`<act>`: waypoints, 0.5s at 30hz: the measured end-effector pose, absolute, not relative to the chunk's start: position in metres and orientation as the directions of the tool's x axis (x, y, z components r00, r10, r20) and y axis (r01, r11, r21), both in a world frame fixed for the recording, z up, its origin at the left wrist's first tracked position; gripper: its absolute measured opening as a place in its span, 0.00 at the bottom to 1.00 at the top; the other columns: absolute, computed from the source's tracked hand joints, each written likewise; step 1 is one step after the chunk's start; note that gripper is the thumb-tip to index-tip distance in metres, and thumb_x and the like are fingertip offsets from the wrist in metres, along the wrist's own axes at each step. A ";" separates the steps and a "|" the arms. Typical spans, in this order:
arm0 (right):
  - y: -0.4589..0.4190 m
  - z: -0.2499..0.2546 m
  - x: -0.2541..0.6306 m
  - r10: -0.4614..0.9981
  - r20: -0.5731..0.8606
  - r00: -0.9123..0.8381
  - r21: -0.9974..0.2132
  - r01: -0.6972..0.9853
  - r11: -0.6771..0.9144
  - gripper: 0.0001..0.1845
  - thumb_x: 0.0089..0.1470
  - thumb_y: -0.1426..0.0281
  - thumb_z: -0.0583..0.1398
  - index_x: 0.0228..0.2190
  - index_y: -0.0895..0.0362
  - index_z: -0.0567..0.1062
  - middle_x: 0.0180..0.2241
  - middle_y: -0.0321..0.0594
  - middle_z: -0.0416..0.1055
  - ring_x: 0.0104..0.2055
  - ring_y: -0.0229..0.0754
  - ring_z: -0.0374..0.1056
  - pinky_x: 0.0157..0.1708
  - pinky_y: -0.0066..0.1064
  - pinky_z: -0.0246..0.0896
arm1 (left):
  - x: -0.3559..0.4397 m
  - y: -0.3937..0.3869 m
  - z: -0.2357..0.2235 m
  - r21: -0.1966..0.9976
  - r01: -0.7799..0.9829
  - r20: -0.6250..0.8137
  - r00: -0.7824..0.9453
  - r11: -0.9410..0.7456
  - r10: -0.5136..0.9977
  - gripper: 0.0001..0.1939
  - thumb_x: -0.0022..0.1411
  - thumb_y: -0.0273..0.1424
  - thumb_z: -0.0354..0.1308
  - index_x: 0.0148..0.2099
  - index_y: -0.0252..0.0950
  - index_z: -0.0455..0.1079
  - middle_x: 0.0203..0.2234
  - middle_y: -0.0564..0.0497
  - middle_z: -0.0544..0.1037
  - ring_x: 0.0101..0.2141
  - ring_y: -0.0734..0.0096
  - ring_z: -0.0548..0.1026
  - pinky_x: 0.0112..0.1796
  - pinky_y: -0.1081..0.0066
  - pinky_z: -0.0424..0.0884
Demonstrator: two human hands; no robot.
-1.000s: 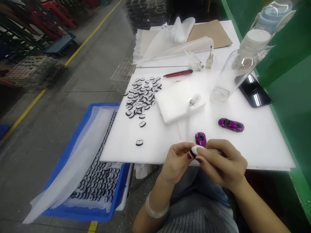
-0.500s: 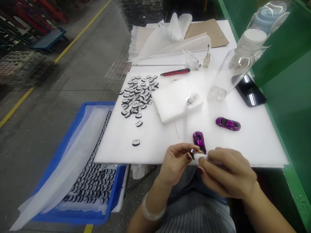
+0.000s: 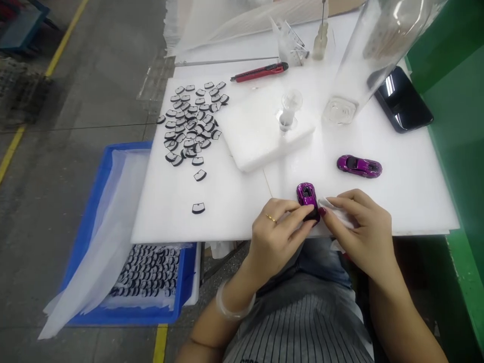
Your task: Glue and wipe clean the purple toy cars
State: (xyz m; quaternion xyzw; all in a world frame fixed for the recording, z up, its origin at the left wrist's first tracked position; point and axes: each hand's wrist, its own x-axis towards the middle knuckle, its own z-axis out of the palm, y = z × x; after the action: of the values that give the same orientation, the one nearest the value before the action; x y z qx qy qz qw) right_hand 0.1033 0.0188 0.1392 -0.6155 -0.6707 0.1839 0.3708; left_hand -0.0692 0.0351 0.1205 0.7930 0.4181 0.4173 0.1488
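A purple toy car (image 3: 307, 192) stands on the white table in front of me, its near end partly hidden by fingers. My left hand (image 3: 278, 232) is closed at that near end, fingertips against the car; a dark glossy surface shows under them, and I cannot tell if it is a separate piece. Just right of the car, my right hand (image 3: 363, 232) pinches a crumpled white cloth (image 3: 342, 214), its thumb close to the car's side. A second purple toy car (image 3: 359, 166) lies farther right, untouched.
Many small dark-edged clear pieces (image 3: 192, 121) lie at the left. A white foam block (image 3: 257, 136) holds a small syringe (image 3: 288, 113). Behind are a red cutter knife (image 3: 260, 73) and a dropper bottle (image 3: 320, 43). A clear bottle (image 3: 340, 108) and phone (image 3: 404, 101) stand right; a blue tray (image 3: 91, 201) sits lower left.
My left hand has moved from holding a small dark piece against the white cloth to the near end of the toy car. My right hand has drawn rightward with the cloth. The view has tilted down.
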 end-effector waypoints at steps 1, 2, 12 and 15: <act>0.019 0.139 0.104 0.964 0.266 0.020 -0.697 0.695 0.178 0.06 0.57 0.70 0.64 0.37 0.58 0.79 0.32 0.39 0.71 0.26 0.32 0.65 0.20 0.25 0.58 | -0.069 0.036 0.120 0.583 0.542 0.527 0.315 -0.605 0.789 0.10 0.64 0.26 0.61 0.48 0.34 0.75 0.35 0.49 0.76 0.36 0.72 0.73 0.39 0.70 0.75; 0.019 0.140 0.104 0.966 0.259 0.008 -0.693 0.698 0.180 0.06 0.57 0.70 0.63 0.37 0.59 0.78 0.32 0.39 0.71 0.26 0.33 0.66 0.20 0.25 0.58 | -0.069 0.036 0.119 0.588 0.543 0.512 0.324 -0.600 0.795 0.10 0.64 0.27 0.61 0.48 0.34 0.75 0.35 0.49 0.76 0.37 0.72 0.73 0.39 0.70 0.75; 0.020 0.142 0.106 0.983 0.180 -0.019 -0.696 0.704 0.141 0.06 0.58 0.70 0.63 0.38 0.57 0.78 0.32 0.39 0.71 0.27 0.34 0.67 0.21 0.26 0.60 | -0.074 0.041 0.123 0.728 0.517 0.368 0.260 -0.451 0.893 0.12 0.64 0.25 0.60 0.50 0.35 0.75 0.42 0.48 0.74 0.43 0.72 0.75 0.45 0.71 0.76; 0.021 0.143 0.106 0.983 0.183 -0.017 -0.689 0.711 0.141 0.06 0.58 0.70 0.63 0.38 0.58 0.78 0.32 0.39 0.71 0.27 0.34 0.66 0.21 0.26 0.60 | -0.073 0.042 0.124 0.736 0.524 0.343 0.257 -0.428 0.904 0.12 0.64 0.26 0.61 0.50 0.36 0.75 0.46 0.47 0.75 0.46 0.69 0.76 0.48 0.68 0.76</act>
State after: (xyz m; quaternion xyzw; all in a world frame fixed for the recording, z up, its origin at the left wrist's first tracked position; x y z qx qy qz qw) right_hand 0.1055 0.0205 0.1435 -0.6210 -0.6819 0.2093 0.3251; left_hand -0.0732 0.0415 0.1239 0.7531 0.4740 0.3835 0.2472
